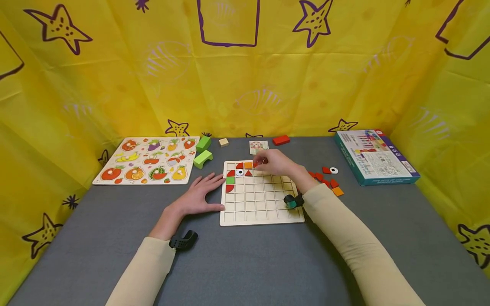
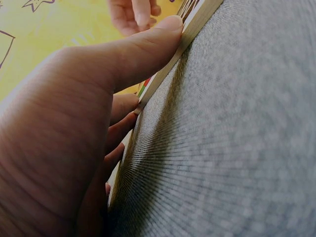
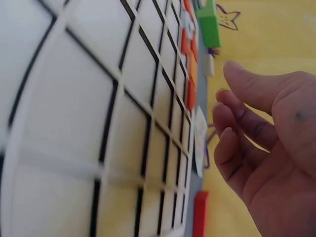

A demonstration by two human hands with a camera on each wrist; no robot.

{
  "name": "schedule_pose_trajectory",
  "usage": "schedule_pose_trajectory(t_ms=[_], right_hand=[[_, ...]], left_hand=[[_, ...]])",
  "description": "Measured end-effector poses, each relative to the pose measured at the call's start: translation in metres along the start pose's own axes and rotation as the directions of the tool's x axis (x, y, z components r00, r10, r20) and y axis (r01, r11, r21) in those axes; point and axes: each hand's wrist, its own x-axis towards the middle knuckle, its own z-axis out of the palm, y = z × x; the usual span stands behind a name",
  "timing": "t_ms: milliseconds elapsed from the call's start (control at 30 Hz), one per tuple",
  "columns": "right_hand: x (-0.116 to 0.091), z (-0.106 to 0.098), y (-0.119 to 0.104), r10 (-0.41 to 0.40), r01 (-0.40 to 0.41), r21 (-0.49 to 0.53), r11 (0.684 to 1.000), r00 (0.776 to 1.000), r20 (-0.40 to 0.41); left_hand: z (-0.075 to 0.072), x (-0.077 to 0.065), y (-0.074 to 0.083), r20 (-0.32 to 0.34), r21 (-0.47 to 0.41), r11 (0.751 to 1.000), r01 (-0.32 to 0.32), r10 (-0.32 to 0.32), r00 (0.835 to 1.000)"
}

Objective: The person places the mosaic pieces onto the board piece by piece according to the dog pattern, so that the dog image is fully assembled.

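A pale wooden grid board (image 1: 264, 208) lies on the table, with coloured tiles in its far left cells. My left hand (image 1: 203, 193) is spread at the board's left edge, thumb and fingertips touching it. My right hand (image 1: 277, 162) is over the far edge, beside a red tile (image 3: 191, 94) in the far row. In the right wrist view its thumb and loosely bent fingers stand apart with nothing between them. Also on the board are an orange square tile (image 1: 248, 165), a white eye tile (image 1: 239, 173), a red triangle (image 1: 248, 173) and a green square (image 1: 230, 180).
A small pattern card (image 1: 258, 146) lies behind the board. Loose red tiles (image 1: 326, 170) and an orange tile (image 1: 338, 191) lie to the right, near a teal box (image 1: 377, 157). Left are a fruit puzzle (image 1: 145, 161) and green blocks (image 1: 203, 159); a red block (image 1: 281, 140) sits behind.
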Motion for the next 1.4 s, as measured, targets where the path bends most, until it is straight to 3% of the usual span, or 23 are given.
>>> schedule_pose_trajectory(t_ms=[267,733,1100,1400], right_hand=[[-0.029,-0.023,0.017,0.067,-0.067,0.023,0.998,0.997,-0.027],[-0.081,-0.059,0.076,0.223,-0.222,0.022,0.975,0.967,-0.122],[-0.114,-0.081,0.101,0.289,-0.286,0.038,0.957,0.951,-0.114],[-0.128,-0.087,0.118,0.335,-0.333,0.035,0.942,0.937,-0.1]], left_hand=[[0.0,0.0,-0.001,0.0,0.001,1.0,-0.01,0.01,1.0],[0.001,0.0,0.001,-0.004,0.013,1.0,-0.003,0.004,1.0],[0.001,0.0,0.001,0.005,0.015,1.0,0.004,-0.004,1.0],[0.001,0.0,0.0,-0.003,0.014,1.0,0.0,0.0,1.0]])
